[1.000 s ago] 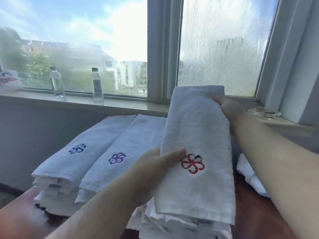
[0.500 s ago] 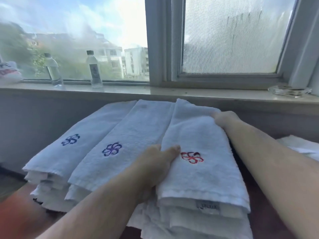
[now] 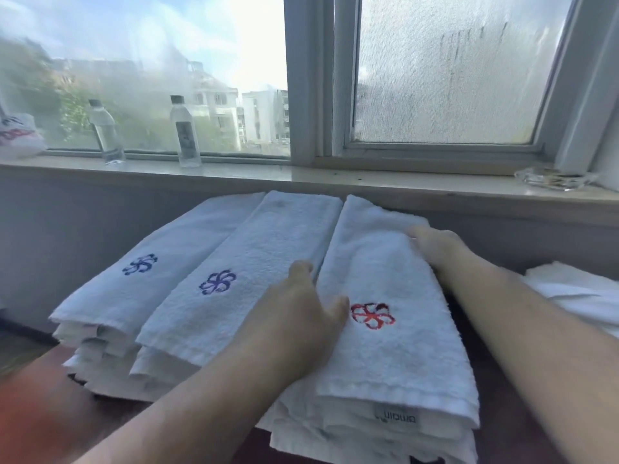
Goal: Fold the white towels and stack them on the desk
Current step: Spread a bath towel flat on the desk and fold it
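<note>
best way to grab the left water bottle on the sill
Take the left bottle around its straight body, below the shoulder and dark cap, coming from the room side. It stands upright on the sill with the window pane right behind it. The other bottle stands apart to its right, so fingers should fit on both sides.

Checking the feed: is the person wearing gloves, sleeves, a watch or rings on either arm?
Nothing is worn as far as the frame shows. The left hand and right hand are bare, without gloves. Both forearms are uncovered up to the picture's edge, with no sleeve, watch or bracelet in view. No ring shows, though the right hand's fingers are too blurred to be sure.
</note>
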### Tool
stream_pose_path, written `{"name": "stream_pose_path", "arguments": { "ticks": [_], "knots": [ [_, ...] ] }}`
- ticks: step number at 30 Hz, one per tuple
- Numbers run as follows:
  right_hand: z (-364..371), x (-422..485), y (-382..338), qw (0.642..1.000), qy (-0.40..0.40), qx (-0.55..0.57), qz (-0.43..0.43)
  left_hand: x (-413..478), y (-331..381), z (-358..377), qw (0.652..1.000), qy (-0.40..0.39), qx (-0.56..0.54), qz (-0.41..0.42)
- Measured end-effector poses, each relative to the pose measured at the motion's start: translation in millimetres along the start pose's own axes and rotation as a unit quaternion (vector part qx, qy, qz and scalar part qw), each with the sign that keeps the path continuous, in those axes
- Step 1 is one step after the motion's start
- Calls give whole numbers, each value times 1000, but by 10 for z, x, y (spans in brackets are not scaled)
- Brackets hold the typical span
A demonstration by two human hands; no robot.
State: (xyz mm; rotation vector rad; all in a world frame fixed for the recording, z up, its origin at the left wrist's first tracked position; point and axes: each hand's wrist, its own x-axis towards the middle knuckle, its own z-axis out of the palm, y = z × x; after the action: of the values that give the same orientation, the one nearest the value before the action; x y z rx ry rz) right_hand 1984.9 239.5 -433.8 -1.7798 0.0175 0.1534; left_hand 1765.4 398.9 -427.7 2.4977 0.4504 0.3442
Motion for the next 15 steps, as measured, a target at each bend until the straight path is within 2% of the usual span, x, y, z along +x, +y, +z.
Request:
{"name": "stream_pose_path", "arguments": {
  "ticks": [2, 4, 6, 8, 10, 12, 15],
  "knots": [
    [-65, -223, 94, 994, -49, 97, 9, -34, 33, -4, 995, 35, 77, 49],
    [-187, -382, 217, 986, -85, 142, 32, -35, 83, 29, 984, 67, 103, 131],
    [-318, -571, 344, 972, -155, 170, 51, -37, 145, 68, 976, 47, 93, 190],
    [-429, -787, 464, 956, -224, 178, 61, -66, 181, 119, 979, 7, 58, 193],
    [-496, -978, 559, 950, -270, 144, 63, -107, 182, 172, 982, -24, 75, 171],
    [-514, -1024, 618, 964, -251, 83, 28, -111, 211, 202, 981, -26, 120, 153],
    [-478, -918, 671, 995, -85, 37, -30, -57, 303, 203, 973, -13, 177, 146]
  ]
}}
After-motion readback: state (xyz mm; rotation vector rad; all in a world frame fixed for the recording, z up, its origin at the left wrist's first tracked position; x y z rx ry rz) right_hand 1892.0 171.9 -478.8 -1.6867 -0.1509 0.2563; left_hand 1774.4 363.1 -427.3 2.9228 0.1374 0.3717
